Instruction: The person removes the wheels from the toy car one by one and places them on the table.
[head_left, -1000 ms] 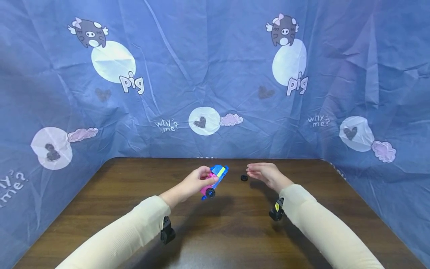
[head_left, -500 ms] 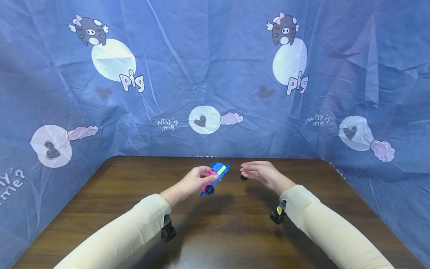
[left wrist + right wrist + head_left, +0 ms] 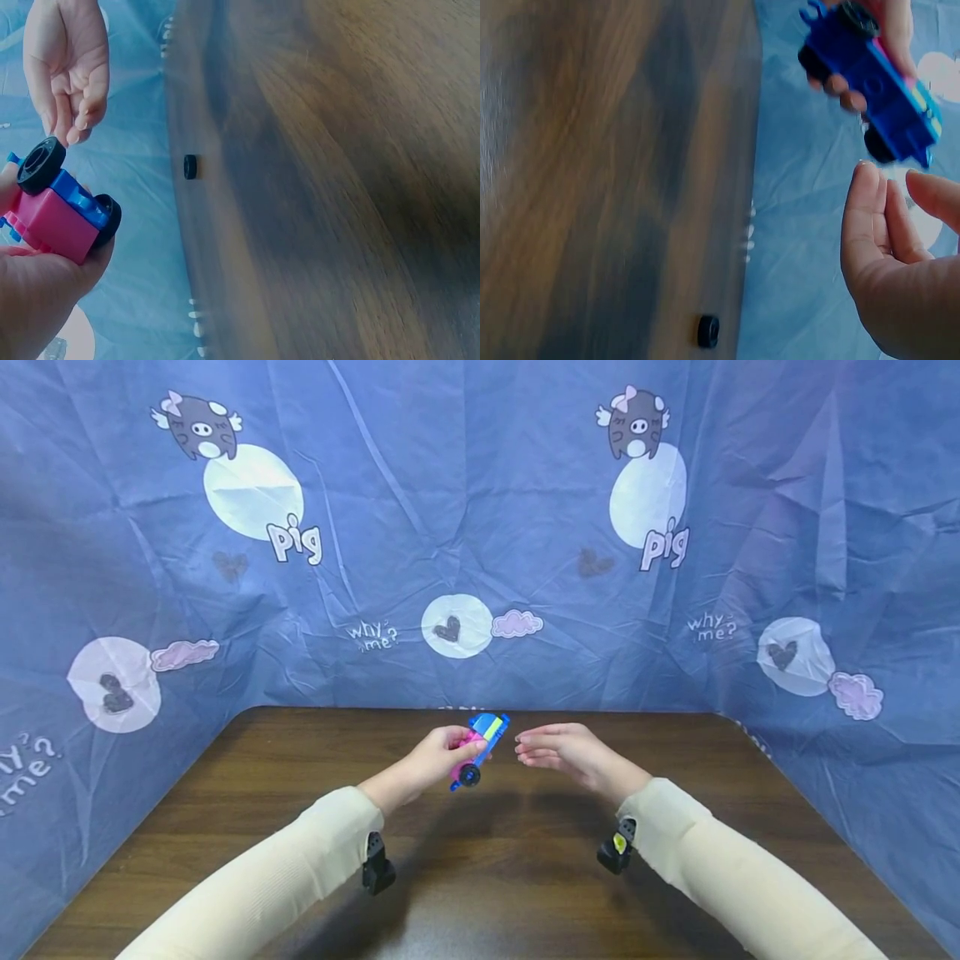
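Observation:
A toy car (image 3: 489, 727) with a pink back, a blue front and a yellow stripe is held tilted above the table by my left hand (image 3: 435, 764), thumb on the near side. The right wrist view shows the blue underside of the car (image 3: 889, 94), with three black wheels in sight. My right hand (image 3: 573, 754) is just right of the car's front end, fingers loosely bent and holding nothing. On the table lies a loose black wheel (image 3: 190, 166); the right wrist view has this wheel (image 3: 708, 331) too. In the head view it is hidden behind the right hand.
The brown wooden table (image 3: 480, 877) ends at a blue cloth backdrop (image 3: 465, 527) printed with pigs and clouds. Black wrist cameras hang below both sleeves, the left camera (image 3: 377, 864) and the right camera (image 3: 617, 850).
My right hand has moved left toward the car, passing in front of the loose wheel and covering it in the head view. The left hand has raised the car slightly.

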Motion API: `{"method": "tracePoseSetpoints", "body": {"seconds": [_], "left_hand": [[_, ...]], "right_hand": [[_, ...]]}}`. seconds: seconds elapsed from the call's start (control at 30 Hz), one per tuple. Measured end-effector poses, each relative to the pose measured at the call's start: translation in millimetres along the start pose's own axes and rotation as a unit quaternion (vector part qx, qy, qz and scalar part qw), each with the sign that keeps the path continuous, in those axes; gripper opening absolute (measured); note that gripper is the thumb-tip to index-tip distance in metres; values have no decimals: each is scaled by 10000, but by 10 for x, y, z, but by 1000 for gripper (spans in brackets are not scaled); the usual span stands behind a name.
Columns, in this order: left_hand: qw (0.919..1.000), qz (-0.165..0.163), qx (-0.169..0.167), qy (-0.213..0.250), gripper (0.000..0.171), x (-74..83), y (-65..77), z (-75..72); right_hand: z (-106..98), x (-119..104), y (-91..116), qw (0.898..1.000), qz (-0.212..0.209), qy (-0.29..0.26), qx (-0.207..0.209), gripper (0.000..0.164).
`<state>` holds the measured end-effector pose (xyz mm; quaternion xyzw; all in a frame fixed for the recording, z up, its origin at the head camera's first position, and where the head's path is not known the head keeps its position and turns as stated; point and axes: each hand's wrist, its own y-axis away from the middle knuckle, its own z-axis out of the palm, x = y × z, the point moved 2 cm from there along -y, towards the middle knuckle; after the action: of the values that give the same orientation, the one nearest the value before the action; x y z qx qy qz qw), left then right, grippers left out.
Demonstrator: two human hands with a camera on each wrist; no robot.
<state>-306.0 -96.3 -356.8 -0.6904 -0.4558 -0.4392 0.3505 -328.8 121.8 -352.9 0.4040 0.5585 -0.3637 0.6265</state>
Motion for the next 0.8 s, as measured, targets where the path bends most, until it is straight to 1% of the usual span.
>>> {"method": "tracePoseSetpoints", "body": {"seconds": [0.2, 0.33, 0.43, 0.57, 0.63, 0.8], "left_hand": [[9997, -82, 244, -44, 27, 42, -4, 12], [9994, -92, 261, -195, 28, 60, 0, 16], [9995, -95, 227, -207, 28, 80, 3, 20], [9997, -158, 137, -156, 30, 117, 3, 20], [9996, -255, 62, -111, 32, 129, 1, 20], [9988, -488, -65, 42, 36, 139, -2, 24]], "right_hand": [[199, 8, 58, 9983, 117, 168, -551, 39], [325, 17, 100, 9957, 176, 302, -863, 36], [407, 27, 120, 9935, 149, 378, -1066, 33], [500, 33, 132, 9926, 81, 428, -1135, 29], [540, 39, 134, 9928, 79, 490, -1089, 26], [613, 74, 132, 9916, -23, 827, -993, 17]]}}
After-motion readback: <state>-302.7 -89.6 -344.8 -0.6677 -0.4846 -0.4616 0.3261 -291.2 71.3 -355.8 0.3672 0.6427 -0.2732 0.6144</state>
